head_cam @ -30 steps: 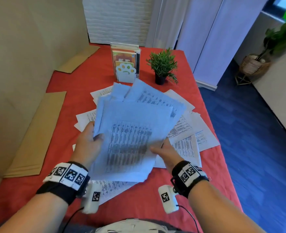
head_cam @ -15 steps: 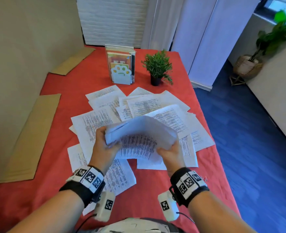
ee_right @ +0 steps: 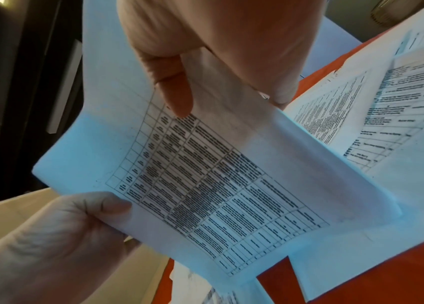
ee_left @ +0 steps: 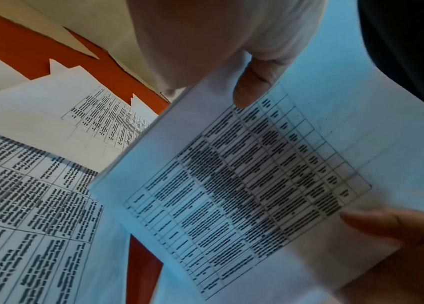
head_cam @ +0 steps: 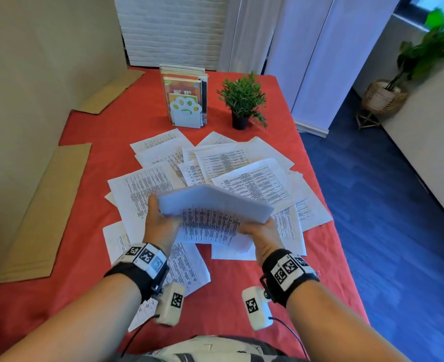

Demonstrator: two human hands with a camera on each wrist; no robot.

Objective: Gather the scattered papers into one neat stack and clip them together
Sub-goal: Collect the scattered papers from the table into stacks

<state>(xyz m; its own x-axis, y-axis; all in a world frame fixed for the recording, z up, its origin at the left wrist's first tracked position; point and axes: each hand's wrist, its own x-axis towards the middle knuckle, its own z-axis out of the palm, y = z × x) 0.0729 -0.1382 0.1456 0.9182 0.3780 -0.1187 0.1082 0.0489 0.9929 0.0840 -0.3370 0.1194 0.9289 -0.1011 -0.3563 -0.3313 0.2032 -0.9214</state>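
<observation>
Above the near half of the desk, the person is holding a bundle of papers between both hands, the left hand gripping its left edge with the thumb on the printed face and the right hand gripping its right edge likewise. A second ago the same sheets were fanning out loosely, corners poking past each other and hiding much of the desk; now they are bowing into one arched, roughly squared bundle, tilted so the printed table is facing the person. That is suggesting the gathered part is being aligned rather than grown, and the job is probably only partly done: many loose sheets are lying overlapped on the red cloth beyond and beside the bundle, reaching toward the potted plant and the book stand at the far end of the desk, with more sheets lying just nearer than the bundle, under the left wrist. No clip is showing anywhere in these views, so the fastening step is likely some way off.
</observation>
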